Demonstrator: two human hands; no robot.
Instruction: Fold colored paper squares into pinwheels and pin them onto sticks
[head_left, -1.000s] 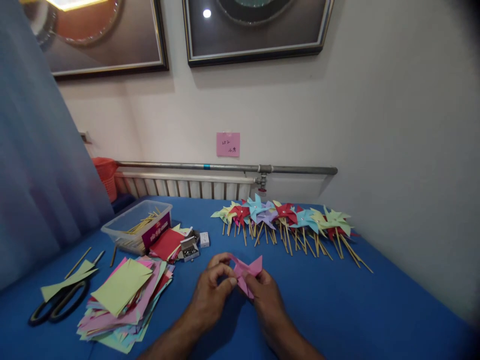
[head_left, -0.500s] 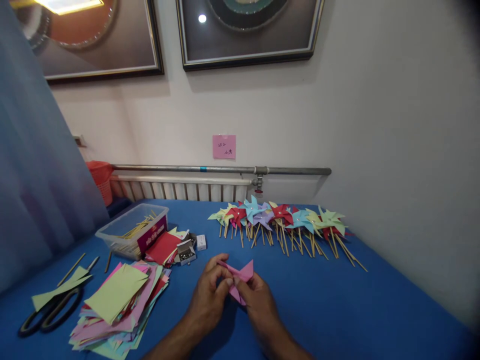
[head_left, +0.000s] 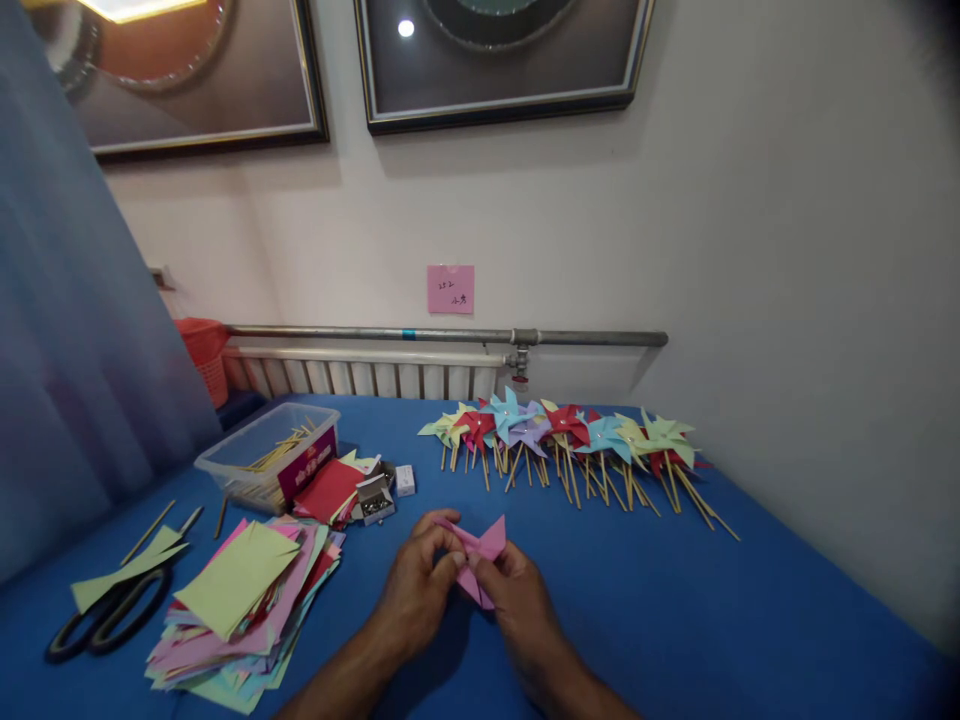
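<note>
A: We begin with the largest element, the blue table [head_left: 675, 620], which carries everything else in view. What do we see along its far edge?

B: A row of finished pinwheels [head_left: 570, 440] on wooden sticks, lying side by side near the wall. To the left we note a clear plastic box [head_left: 259, 455] with sticks in it, and in front of it a loose stack of coloured paper [head_left: 240, 600]. Black scissors [head_left: 105, 620] lie just beside that stack.

A: And the small open box [head_left: 373, 498] near the red sheets?

B: It seems to hold metal pins, though the view is too coarse for us to be sure.

A: Finally, the hands.

B: The left hand [head_left: 420, 590] and the right hand [head_left: 517, 595] meet at mid-table, just above the cloth. Both pinch the pink folded paper [head_left: 480, 550] between thumb and fingertips, closed firmly on it, its points showing above the fingers.
</note>
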